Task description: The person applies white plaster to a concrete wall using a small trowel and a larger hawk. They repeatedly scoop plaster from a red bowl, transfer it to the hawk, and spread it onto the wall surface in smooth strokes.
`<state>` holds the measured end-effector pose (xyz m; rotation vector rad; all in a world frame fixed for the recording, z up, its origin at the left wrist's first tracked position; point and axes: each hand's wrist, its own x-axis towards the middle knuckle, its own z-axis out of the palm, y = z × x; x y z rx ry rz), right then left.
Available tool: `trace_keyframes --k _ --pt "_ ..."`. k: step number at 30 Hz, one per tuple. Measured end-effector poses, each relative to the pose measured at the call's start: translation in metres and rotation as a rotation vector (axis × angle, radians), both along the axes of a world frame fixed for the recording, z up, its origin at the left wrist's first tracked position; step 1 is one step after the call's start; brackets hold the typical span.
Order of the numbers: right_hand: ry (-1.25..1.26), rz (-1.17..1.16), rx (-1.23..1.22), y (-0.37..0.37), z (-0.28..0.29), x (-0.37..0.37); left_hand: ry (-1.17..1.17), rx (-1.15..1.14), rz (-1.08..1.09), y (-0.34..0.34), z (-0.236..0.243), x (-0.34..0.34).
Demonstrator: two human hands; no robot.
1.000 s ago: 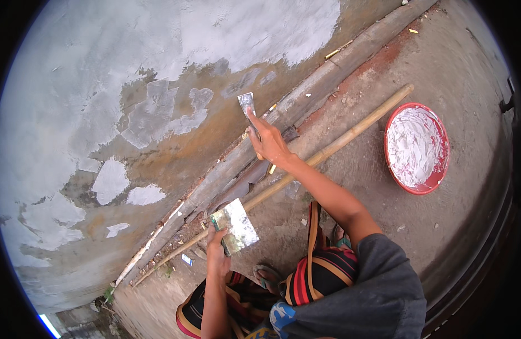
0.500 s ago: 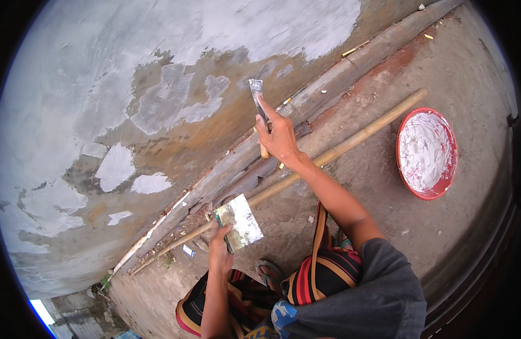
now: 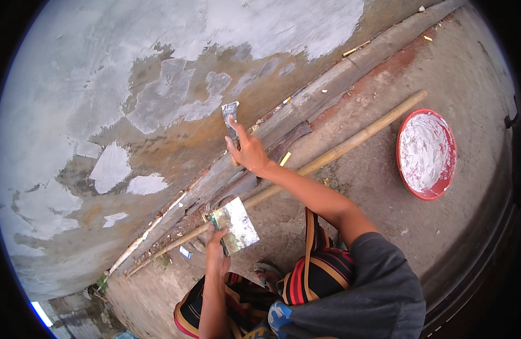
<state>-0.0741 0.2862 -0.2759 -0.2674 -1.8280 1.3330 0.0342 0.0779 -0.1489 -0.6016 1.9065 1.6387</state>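
My right hand [image 3: 251,151] is closed around a putty knife [image 3: 230,117], its index finger laid along the tool toward the blade. The blade is held over the lower part of the grey wall [image 3: 176,138], where pale patches of filler lie on brownish bare plaster; whether it touches the wall I cannot tell. My left hand [image 3: 216,251] grips a wide flat metal scraper [image 3: 238,226] by its dark edge, thumb on top. White smears cover part of its shiny plate.
A red basin [image 3: 400,161] of white putty [image 3: 423,151] stands on the floor at right. A bamboo pole [image 3: 351,144] lies along the wall, beside a raised concrete ledge [image 3: 328,85]. Small scraps are scattered nearby, including a blue-and-white packet [image 3: 185,252].
My right hand has moved left and nearer to me with the putty knife. The left hand with the wide scraper has shifted only slightly.
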Motion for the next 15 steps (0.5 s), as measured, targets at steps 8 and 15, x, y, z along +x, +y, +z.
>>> trace_keyframes --k 8,15 --pt "0.009 -0.031 -0.376 0.044 0.037 0.038 0.006 0.044 -0.030 -0.006 -0.001 0.001" --pt "-0.033 0.163 -0.398 0.056 0.081 0.069 0.078 0.060 -0.009 0.000 0.011 -0.012"
